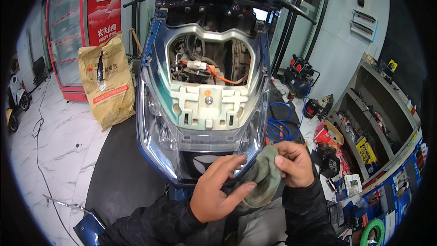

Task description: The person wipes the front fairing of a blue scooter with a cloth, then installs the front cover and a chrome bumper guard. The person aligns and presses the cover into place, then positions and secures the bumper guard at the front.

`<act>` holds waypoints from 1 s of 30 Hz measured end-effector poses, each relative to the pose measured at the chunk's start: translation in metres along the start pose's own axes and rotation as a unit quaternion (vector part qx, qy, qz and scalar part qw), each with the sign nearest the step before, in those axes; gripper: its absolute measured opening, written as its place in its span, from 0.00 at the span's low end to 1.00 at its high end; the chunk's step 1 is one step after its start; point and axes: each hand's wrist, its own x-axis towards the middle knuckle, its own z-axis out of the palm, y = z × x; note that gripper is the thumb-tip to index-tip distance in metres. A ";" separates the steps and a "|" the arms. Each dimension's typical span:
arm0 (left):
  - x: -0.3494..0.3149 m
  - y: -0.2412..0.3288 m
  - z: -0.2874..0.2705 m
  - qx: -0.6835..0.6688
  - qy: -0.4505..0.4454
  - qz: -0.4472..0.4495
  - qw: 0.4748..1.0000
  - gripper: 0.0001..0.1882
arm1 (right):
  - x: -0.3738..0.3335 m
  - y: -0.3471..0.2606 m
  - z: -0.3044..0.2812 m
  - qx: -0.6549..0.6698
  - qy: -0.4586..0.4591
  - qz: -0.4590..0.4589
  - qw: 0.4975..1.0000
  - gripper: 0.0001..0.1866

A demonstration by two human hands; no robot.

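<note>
My right hand pinches a crumpled grey-green cloth work glove between thumb and fingers. The glove hangs to the left of that hand, its wider end down near my lap. Beside it, my left hand is open with fingers apart; the thumb reaches the glove's edge, and I cannot tell whether it presses on it. Just beyond both hands stands the front of a blue scooter. Its front cover is off, showing a pale inner panel and an opening with wires and an orange cable.
A tan paper sack stands left of the scooter, before a red glass-door cooler. At right are a coiled blue hose, a black compressor and a cluttered shelf. A blue panel lies at lower left.
</note>
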 end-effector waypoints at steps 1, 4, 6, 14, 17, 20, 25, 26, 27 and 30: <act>0.000 0.002 0.001 -0.009 -0.001 -0.011 1.000 0.30 | -0.004 0.011 0.004 0.021 -0.001 0.015 1.000 0.18; -0.006 0.006 0.002 -0.030 -0.009 -0.033 0.999 0.22 | -0.009 0.042 0.014 0.090 -0.025 0.010 0.996 0.18; -0.012 0.007 0.003 -0.037 0.008 -0.046 0.998 0.15 | -0.007 0.060 0.019 0.139 -0.055 0.024 0.988 0.19; -0.017 0.013 -0.007 0.010 0.005 -0.103 0.995 0.13 | 0.007 0.071 0.006 0.037 -0.082 0.005 0.996 0.21; -0.013 0.014 -0.008 0.031 0.006 -0.118 0.993 0.13 | 0.005 0.064 -0.011 -0.037 -0.043 0.013 0.998 0.20; -0.011 0.013 -0.007 0.062 -0.006 -0.115 0.991 0.13 | 0.000 0.061 -0.015 -0.056 0.008 -0.025 0.998 0.22; -0.010 0.015 -0.002 0.043 0.001 -0.134 0.990 0.13 | -0.008 0.040 -0.010 -0.143 -0.029 -0.120 0.982 0.18; -0.010 0.015 -0.001 0.032 0.003 -0.140 0.990 0.12 | -0.010 0.037 -0.006 -0.169 -0.064 -0.105 0.978 0.12; -0.010 0.016 -0.001 0.020 0.002 -0.148 0.989 0.12 | -0.009 0.039 -0.001 -0.211 -0.075 -0.113 0.968 0.08; -0.010 0.015 -0.001 -0.002 -0.016 -0.160 0.987 0.12 | -0.007 0.041 0.006 -0.272 -0.057 -0.122 0.953 0.05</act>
